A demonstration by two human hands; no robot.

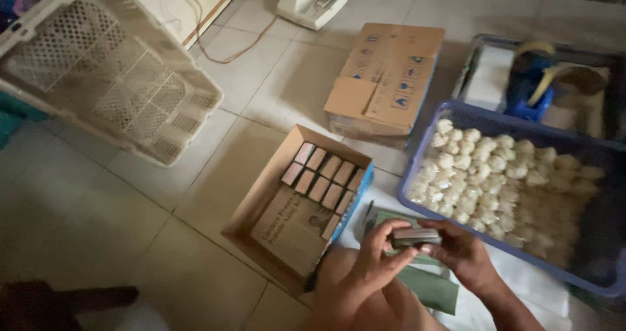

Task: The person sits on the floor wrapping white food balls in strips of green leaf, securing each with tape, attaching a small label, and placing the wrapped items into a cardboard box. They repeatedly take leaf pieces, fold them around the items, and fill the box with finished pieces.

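Small dark packet (415, 237) pinched between both hands: left hand (378, 256), right hand (460, 253), fingers closed on it

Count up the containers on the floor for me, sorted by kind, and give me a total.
Cardboard boxes: 2, one open with small packs, one closed
Blue plastic baskets: 2, one of white lumps, one behind it
White lattice crates: 1, tipped on its side
Total: 5
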